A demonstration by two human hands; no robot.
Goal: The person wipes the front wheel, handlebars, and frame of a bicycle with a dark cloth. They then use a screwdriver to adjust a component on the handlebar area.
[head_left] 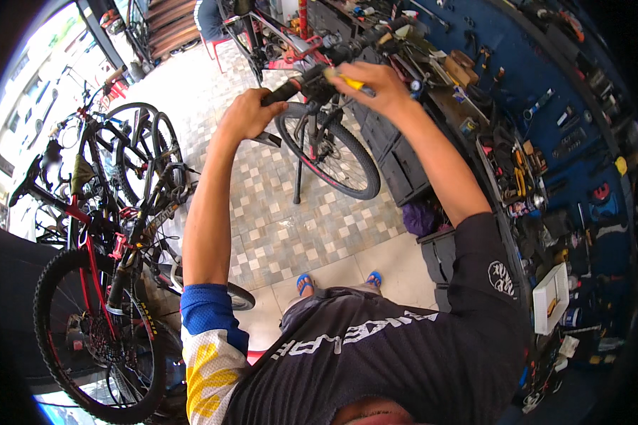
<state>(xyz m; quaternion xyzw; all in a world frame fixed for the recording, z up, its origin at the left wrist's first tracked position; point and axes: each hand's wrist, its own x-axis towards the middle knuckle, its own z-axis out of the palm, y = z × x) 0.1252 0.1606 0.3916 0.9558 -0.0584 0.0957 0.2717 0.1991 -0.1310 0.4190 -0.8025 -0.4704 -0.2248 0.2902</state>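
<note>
In front of me stands a bicycle, its front wheel (pixel 372 173) with a black knobby tyre turned toward the lower right. Its dark handlebar (pixel 288 90) runs from the left up to the far right. My left hand (pixel 250 113) is closed around the handlebar's left end, with a brake lever (pixel 268 139) below the fingers. Close to the middle of the bar, my right hand (pixel 376 86) pinches a small yellow object (pixel 351 82). It is smeared by motion, so its exact kind and tip are unclear.
Several bicycles (pixel 96 283) crowd the left side. A workbench (pixel 468 117) covered in tools runs along the right, beside a dark blue tool wall (pixel 546 78). A white tray (pixel 550 299) lies at the lower right. A purple bag (pixel 420 219) sits by the black drawers (pixel 403 170).
</note>
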